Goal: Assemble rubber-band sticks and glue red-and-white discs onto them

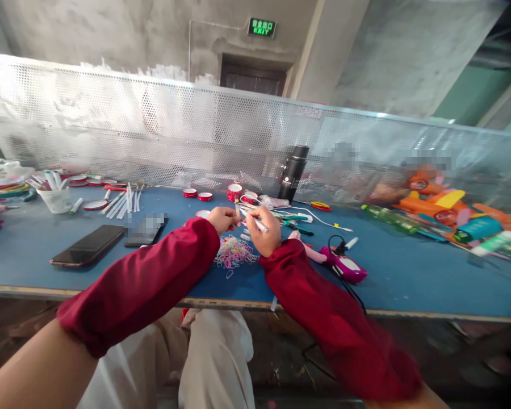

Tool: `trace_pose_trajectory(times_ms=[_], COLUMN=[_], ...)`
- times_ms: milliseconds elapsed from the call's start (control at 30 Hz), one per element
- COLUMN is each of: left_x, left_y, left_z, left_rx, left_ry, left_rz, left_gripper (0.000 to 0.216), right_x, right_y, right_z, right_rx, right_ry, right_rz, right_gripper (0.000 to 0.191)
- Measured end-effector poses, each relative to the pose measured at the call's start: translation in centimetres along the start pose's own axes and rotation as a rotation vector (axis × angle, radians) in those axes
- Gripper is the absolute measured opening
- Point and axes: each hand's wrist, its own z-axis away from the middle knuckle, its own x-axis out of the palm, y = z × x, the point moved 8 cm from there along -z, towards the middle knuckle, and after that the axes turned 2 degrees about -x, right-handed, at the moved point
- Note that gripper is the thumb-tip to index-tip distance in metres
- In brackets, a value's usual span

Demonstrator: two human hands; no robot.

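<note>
Over the blue table, my left hand (223,220) is closed, with finger and thumb pinching a small pale strip (237,209) whose top looks yellowish. Close beside it on the right, my right hand (264,232) wraps round a white pen-like stick (261,225); its tip is too small to make out. Below both hands lies a loose pile of thin coloured rubber bands (235,253). Small red-rimmed round tins (234,192) stand just beyond the hands. Red sleeves cover both forearms.
Two phones (89,245) lie to the left, near a white cup (55,200) of pens. A black bottle (293,175) stands against the perforated metal screen (179,130). Pliers (300,226), a purple glue gun (344,266) with a cord, and orange toy planes (434,204) are on the right.
</note>
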Motion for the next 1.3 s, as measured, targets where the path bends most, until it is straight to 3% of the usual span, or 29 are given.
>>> trace_pose_trajectory(times_ms=[1300], left_x=[0.50], left_y=[-0.68], left_z=[-0.62], left_rx=[0.071], left_ry=[-0.064], left_rz=[-0.022], left_gripper=[0.020], right_x=[-0.20], right_y=[0.38], right_z=[0.01], right_rx=[0.047], right_ry=[-0.002], right_rz=[-0.003], right_gripper=[0.011])
